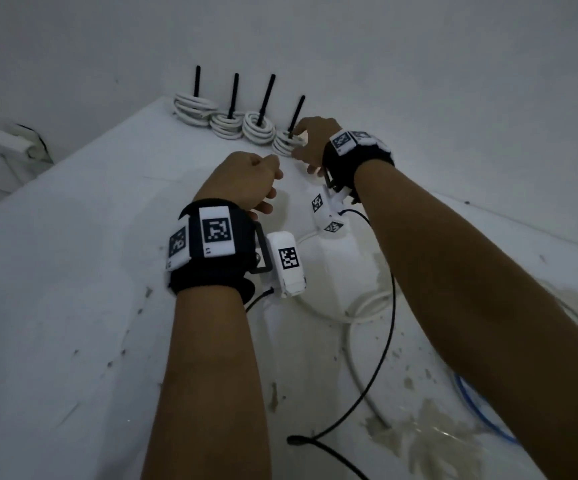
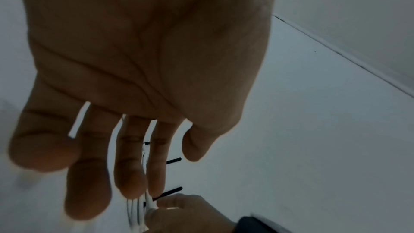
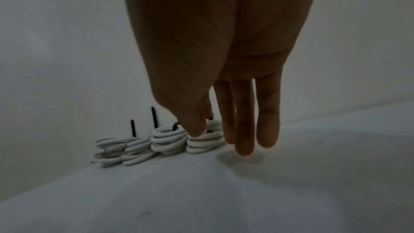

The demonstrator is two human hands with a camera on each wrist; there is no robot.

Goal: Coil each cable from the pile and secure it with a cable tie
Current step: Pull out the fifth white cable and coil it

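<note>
Several white cable coils stand in a row at the table's far edge, each with a black cable tie sticking up. My right hand (image 1: 298, 140) is on the rightmost coil (image 1: 284, 145). Thumb and forefinger pinch its top by the black tie (image 1: 297, 112). In the right wrist view that coil (image 3: 203, 143) sits under the pinching fingertips (image 3: 197, 130), and the other fingers hang straight beside it. My left hand (image 1: 266, 192) hovers just in front, loosely curled and holding nothing. The left wrist view shows its fingers (image 2: 132, 174) relaxed above the same coil (image 2: 136, 213).
Loose white cable (image 1: 363, 306) and a blue cable (image 1: 478, 410) lie near my right forearm on the stained white table (image 1: 72, 271). A thin black wrist-camera lead (image 1: 381, 368) trails across them. Walls close in behind the coils. A white fixture (image 1: 13, 143) is at the far left.
</note>
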